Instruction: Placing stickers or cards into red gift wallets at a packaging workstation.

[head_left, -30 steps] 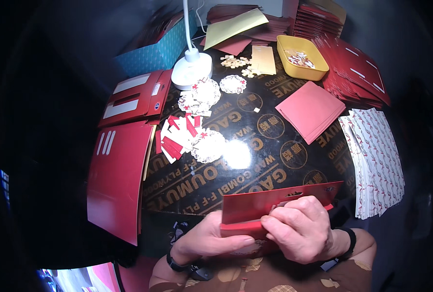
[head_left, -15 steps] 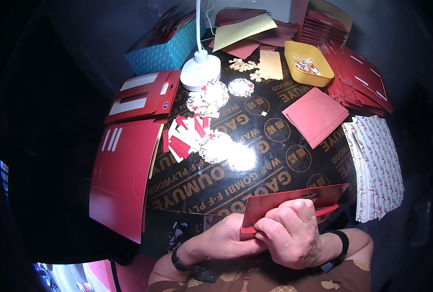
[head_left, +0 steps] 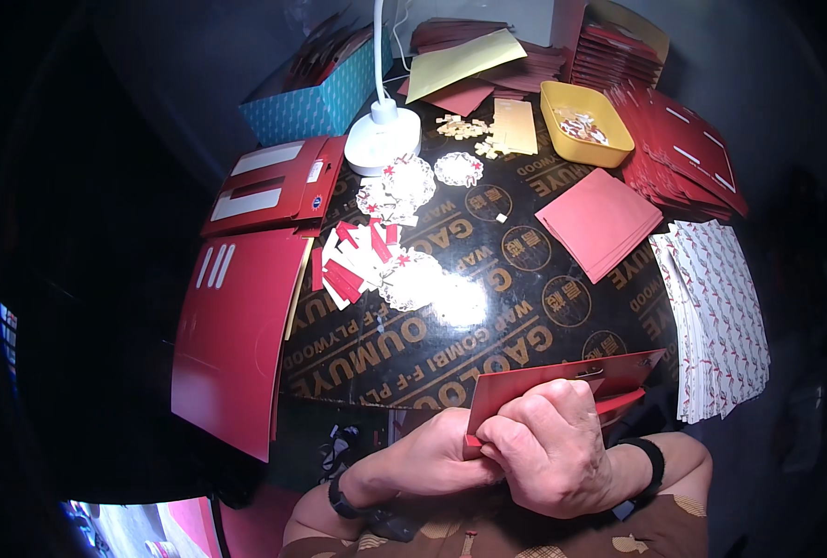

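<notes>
A folded red card [head_left: 499, 395] is held up at the near edge of the table, its long top edge slanting up to the right. My left hand [head_left: 435, 454] grips its lower left corner, the fingertips hidden behind the card and my other hand. Curled fingers of my right hand [head_left: 555, 446] pinch the card's lower front, by a small red folded edge at the left. Another red flap [head_left: 621, 402] of the card sticks out right of my knuckles. Dark bands circle both wrists.
Left on the dark printed tabletop [head_left: 432, 367] lie red folders [head_left: 237, 344], red and white strips [head_left: 344, 279] and lacy white rounds [head_left: 411, 279]. A white lamp [head_left: 383, 139] stands behind. Rightward are pink-red sheets [head_left: 599, 223], a yellow tray [head_left: 585, 139] and patterned white sheets [head_left: 725, 316].
Both hands and the red card have barely shifted; the right fingers have moved slightly left along the card's lower edge. The grip stays the same.
</notes>
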The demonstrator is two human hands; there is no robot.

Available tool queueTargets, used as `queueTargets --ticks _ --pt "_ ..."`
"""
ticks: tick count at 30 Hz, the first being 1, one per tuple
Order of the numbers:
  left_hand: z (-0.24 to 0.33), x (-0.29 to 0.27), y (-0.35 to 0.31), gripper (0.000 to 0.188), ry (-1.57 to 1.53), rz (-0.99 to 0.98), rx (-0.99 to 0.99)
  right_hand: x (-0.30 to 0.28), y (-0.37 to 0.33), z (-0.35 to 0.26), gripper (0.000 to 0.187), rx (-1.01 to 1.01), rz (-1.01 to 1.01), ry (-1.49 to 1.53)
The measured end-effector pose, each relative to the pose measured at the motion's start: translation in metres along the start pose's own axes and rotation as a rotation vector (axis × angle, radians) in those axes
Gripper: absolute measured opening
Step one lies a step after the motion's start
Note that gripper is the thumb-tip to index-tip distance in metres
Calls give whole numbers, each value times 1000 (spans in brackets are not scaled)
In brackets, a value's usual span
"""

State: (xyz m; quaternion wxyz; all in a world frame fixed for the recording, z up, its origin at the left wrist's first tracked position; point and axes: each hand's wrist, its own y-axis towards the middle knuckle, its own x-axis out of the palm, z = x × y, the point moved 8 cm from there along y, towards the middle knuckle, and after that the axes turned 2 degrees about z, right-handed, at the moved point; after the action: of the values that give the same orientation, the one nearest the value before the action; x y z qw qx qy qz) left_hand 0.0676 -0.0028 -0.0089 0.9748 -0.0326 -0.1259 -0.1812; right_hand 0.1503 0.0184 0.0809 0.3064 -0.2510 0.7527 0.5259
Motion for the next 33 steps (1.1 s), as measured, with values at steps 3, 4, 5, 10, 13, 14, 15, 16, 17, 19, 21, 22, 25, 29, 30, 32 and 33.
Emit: queueTargets --ticks 3,4,5,10,13,14,15,16,17,19,21,22,25,29,30,32,33 --pt "2 1 1 12 -13 16 8 1 -1 1 26 12 0 2" --pt "4 1 1 12 -10 9 24 1 -1 2 25 18 -1 4" --pt "4 1 1 12 -10 10 24 1 -1 2 25 17 -1 4" --pt "1 1 -1 14 -50 -5 -26 2 -2 2 25 27 -1 14" --pt "5 2 0 15 -19 9 5 2 -2 1 25 26 7 25" --pt "4 1 -1 15 -19 10 5 1 -2 0 25 25 7 26" --pt "4 2 -1 15 0 0 32 2 -3 0 23 40 -1 46" --pt "5 2 -2 16 19 -10 58 2 -3 0 22 54 -9 67" --pt "5 2 -2 16 19 -11 58 2 -3 0 22 55 -9 66" --pt "1 2 -4 17 30 -36 -22 2 -3 -1 22 27 13 26" --pt "8 4 -7 20 -154 -47 -81 1 -3 -1 21 24 17 24" --pt "9 5 -7 24 -339 -56 -139 1 -3 -1 20 20 20 23" --pt "8 5 -8 30 -382 -57 -83 1 -3 -2 18 17 9 22" --pt "6 5 -8 32 -321 -71 -94 -2 -3 0 19 29 0 42" --pt "3 5 -9 33 -243 -100 -102 -3 -3 -2 20 -9 -11 34" --pt "2 5 -10 33 -164 -131 -111 -5 -2 -2 20 -45 -21 26" --pt "4 4 -11 33 -130 -115 -106 -10 -1 -4 21 -70 -4 35"
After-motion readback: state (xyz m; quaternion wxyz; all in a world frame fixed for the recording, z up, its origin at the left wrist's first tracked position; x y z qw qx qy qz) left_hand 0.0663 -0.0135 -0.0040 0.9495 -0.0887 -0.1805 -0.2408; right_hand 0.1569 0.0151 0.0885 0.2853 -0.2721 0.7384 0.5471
